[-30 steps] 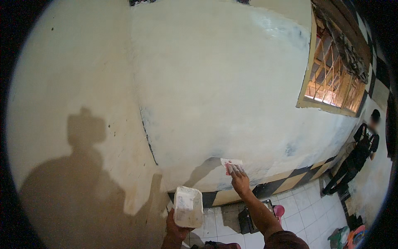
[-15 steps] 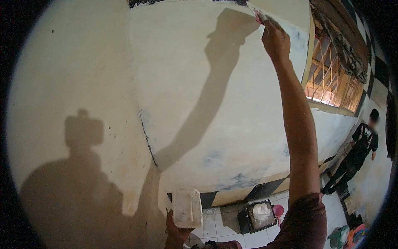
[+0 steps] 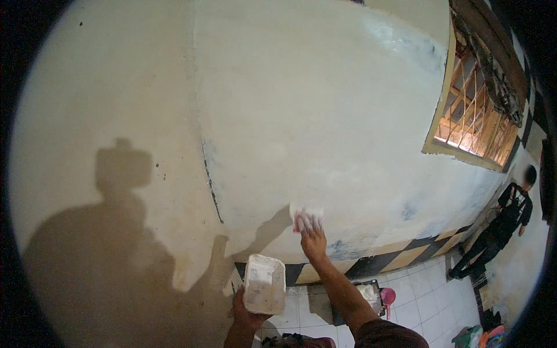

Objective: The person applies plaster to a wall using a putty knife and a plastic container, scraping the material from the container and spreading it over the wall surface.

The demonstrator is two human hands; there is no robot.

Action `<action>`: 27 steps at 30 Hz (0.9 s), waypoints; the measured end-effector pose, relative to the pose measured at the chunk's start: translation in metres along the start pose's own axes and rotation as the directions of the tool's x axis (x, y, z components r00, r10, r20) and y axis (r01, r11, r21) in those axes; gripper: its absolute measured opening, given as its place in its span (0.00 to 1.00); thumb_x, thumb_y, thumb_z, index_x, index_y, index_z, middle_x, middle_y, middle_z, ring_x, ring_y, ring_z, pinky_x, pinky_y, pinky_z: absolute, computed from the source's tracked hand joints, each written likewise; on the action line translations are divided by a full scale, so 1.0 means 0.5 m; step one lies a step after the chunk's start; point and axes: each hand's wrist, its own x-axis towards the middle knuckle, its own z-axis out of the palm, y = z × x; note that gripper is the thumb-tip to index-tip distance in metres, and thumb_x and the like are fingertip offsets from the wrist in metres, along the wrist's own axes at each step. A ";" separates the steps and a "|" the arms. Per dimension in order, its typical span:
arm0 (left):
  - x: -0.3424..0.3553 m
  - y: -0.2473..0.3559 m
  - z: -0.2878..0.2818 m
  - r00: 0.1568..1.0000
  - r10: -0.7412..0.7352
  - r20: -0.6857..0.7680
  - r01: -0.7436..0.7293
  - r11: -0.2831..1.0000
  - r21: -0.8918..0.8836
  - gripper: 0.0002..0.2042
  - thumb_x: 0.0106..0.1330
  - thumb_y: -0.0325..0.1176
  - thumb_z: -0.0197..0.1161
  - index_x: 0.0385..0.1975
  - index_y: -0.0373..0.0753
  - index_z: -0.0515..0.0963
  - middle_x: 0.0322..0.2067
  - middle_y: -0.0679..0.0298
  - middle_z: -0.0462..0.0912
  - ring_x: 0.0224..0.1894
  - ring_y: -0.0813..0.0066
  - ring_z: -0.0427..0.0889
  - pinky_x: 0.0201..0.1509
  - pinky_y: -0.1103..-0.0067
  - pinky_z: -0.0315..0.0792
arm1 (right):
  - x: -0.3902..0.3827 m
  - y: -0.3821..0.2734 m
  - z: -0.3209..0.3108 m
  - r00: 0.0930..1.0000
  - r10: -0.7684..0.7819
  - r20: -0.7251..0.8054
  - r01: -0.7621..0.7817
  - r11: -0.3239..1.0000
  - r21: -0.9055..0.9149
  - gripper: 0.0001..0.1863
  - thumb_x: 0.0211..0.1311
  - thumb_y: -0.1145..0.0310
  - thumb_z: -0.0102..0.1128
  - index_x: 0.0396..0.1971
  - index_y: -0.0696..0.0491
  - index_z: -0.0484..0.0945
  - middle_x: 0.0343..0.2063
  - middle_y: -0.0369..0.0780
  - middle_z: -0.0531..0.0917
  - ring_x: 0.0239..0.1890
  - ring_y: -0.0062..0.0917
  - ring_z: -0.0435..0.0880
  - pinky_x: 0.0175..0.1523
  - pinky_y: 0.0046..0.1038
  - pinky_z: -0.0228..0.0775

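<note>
My left hand (image 3: 248, 313) is closed on a whitish rectangular plastic tub (image 3: 264, 283), gripping it from beneath and beside. The tub is smeared inside with pale paste. With my right hand (image 3: 311, 235) I press a pale, flat putty scraper (image 3: 306, 210) against the lower part of the wall (image 3: 325, 116); a bit of pink shows at my fingers, and most of the tool's grip is hidden. Bluish-grey patches (image 3: 342, 246) mark the wall just right of and below that hand. A wet, shiny smear (image 3: 394, 37) shows high up near the window.
A barred window (image 3: 473, 119) is in the wall at the right. Below, on the white tiled floor (image 3: 415, 296), stand a dark box with a white bag (image 3: 366, 293) and a pink dipper (image 3: 388, 297). Another person (image 3: 502, 226) in dark clothes stands far right, near colourful bags (image 3: 478, 336).
My right hand has come down from the top of the wall, near the window, to its lower part, scraper in hand. The left hand keeps the tub in about the same place, tilted slightly differently.
</note>
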 end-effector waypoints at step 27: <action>-0.019 0.044 -0.009 0.985 0.058 0.164 -0.027 0.983 -0.182 0.32 0.62 0.60 0.41 0.61 0.46 0.64 0.54 0.56 0.71 0.54 0.52 0.73 0.47 0.51 0.74 | -0.090 -0.089 0.089 0.935 -0.211 0.285 0.141 0.959 0.248 0.27 0.55 0.75 0.51 0.58 0.54 0.67 0.57 0.43 0.70 0.61 0.38 0.66 0.61 0.46 0.59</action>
